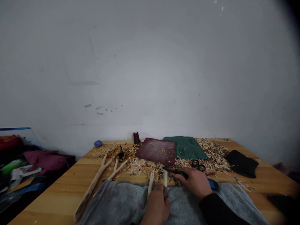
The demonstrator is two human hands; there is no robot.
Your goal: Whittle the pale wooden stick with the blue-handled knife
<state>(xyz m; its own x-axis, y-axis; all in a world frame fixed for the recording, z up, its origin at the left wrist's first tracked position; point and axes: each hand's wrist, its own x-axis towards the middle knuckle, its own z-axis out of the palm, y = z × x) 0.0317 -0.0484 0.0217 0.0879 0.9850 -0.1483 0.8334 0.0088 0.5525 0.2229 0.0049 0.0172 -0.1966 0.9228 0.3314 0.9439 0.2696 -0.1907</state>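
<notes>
My left hand (156, 204) is closed around the stem of a pale forked stick (151, 182), whose two prongs point away from me over a grey cloth (122, 203). My right hand (197, 182) lies over a knife with a blue handle (213, 184), fingers curled on it, its dark blade (172, 171) pointing left toward the prongs. Wood shavings (211, 153) cover the table behind both hands.
Two more forked sticks (93, 184) (116, 168) lie at left on the wooden table (58, 193). Behind are a maroon leather piece (157, 150), a green one (186, 147), black scissors (198, 165), a black cloth (242, 162), a dark spool (136, 137) and a blue lump (97, 143). Clutter sits off the left edge.
</notes>
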